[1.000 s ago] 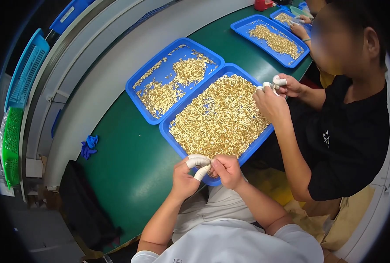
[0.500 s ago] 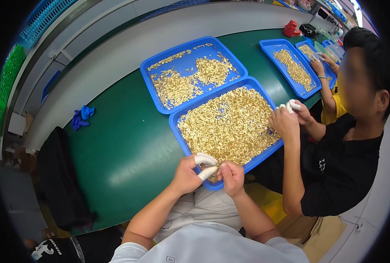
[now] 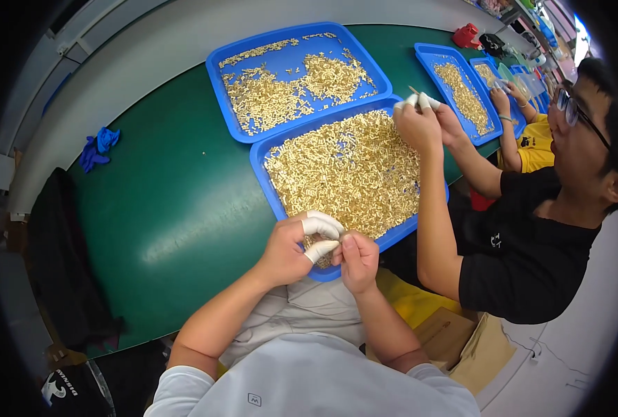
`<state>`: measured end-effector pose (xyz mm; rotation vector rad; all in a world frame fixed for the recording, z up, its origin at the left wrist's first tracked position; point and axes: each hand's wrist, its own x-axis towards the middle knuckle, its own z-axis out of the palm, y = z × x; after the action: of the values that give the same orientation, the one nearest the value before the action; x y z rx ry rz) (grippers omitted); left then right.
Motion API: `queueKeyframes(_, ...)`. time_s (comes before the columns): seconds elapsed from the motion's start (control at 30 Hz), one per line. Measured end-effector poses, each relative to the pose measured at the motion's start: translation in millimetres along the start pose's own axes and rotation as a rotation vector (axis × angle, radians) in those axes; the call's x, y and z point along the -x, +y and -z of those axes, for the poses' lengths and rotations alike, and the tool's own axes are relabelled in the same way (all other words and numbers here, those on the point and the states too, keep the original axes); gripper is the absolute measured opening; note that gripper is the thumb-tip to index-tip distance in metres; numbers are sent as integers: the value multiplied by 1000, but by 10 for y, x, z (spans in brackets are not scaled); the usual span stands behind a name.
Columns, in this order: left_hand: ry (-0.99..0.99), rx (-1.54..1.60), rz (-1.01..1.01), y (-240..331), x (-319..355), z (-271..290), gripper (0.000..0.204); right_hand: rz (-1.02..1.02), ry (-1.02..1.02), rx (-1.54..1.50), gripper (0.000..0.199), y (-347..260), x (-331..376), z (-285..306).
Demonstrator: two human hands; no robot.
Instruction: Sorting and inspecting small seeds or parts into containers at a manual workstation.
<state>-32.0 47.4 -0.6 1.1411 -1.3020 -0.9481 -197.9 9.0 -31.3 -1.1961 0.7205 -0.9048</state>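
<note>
head view: the left hand (image 3: 288,254) and right hand (image 3: 358,263) meet over the near edge of the near tray (image 3: 398,234), probably so that anything dropped lands back inside. each grip is drawn in to the fingertips, but whether a piece sits between them i cannot tell. white covers (image 3: 321,226) sheathe the left thumb and finger, presumably to guard the skin. gold pieces (image 3: 351,170) fill the near tray, and looser heaps lie in the far tray (image 3: 298,57) right against it, likely to keep both within reach. a co-worker (image 3: 531,271) has both hands by the near tray's far right corner. the green tabletop (image 3: 170,208) shines softly; blue gloves (image 3: 99,148) lie at its left, near a pale wall (image 3: 156,76) along the back, with more trays (image 3: 428,62) farther right
</note>
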Motion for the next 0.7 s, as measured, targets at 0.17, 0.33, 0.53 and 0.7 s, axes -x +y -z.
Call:
queueKeyframes(0.17,-22,10,-29,-19,-14,4,11,36,-28,91,33,39,16,45)
queueKeyframes(0.33,4,101,94,-22,57,-13,12,52,17,47,34,81,21,27)
queueKeyframes(0.53,100,187,178,-72,114,-29,11,57,39,51,34,92,36,32)
queueKeyframes(0.7,63,52,49,-48,84,6,12,62,16,76,34,68,28,50)
